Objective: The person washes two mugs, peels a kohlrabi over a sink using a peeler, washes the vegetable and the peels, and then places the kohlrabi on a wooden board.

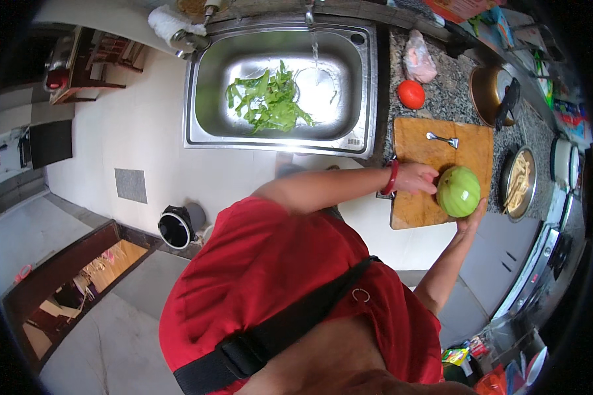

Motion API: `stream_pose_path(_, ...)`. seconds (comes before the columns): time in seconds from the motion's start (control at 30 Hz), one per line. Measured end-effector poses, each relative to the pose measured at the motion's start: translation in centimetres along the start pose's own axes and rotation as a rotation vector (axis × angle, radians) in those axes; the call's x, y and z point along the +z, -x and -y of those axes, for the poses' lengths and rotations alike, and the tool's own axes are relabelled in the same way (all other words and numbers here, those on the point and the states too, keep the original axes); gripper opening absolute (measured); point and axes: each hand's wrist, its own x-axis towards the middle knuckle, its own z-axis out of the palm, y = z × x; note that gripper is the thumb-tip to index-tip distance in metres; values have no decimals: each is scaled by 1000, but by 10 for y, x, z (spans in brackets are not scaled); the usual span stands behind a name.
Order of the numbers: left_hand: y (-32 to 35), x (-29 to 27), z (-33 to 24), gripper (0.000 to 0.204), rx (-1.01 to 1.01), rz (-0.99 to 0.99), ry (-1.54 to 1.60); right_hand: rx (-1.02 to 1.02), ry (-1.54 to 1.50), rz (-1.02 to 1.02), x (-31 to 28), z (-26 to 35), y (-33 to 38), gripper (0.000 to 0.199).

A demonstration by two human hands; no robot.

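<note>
A round, light-green squash (458, 191) with pale ribs rests on the wooden cutting board (412, 141). My right hand (471, 218) cups its near right side, its fingers partly hidden behind it. My left hand (416, 178), with a red bangle at the wrist, is at the squash's left side. Its fingers are apart and hold nothing; whether the fingertips touch the squash I cannot tell. Farther back on the board lies a small metal peeler (443, 139).
Water runs from the faucet (310, 16) into the steel sink (190, 99), where cut green leaves (270, 102) lie. Behind the board are a tomato (411, 95) and a plastic bag (420, 58). To the right stand a brown pot (482, 92) and a pan of pale strips (519, 181).
</note>
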Motion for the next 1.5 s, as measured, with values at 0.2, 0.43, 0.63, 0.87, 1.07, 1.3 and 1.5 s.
stream_pose_path(0.2, 72, -65, 2, 42, -66, -132, 67, -7, 226, -91, -22, 5, -9, 63)
stream_pose_path(0.43, 181, -134, 0, 34, 14, -442, 247, 16, 214, -196, -28, 16, 1, 60)
stream_pose_path(0.63, 248, -184, 4, 27, 60, -740, -22, -787, 976, -691, -33, 54, -10, 39)
stream_pose_path(0.87, 298, -232, 10, 22, -51, -982, 13, -934, 641, 228, 281, 43, 68, 27)
stream_pose_path(1.07, 312, -271, 0, 21, -73, -999, -113, -1089, 1310, 369, 478, -2, 171, 45)
stream_pose_path(1.3, 319, -346, 8, 34, -379, -1080, -713, -1028, 1118, 347, 504, -70, 146, 30)
stream_pose_path(1.5, 285, -417, 18, 46, -706, -1190, -1173, -819, 798, 674, 468, -190, 61, 13)
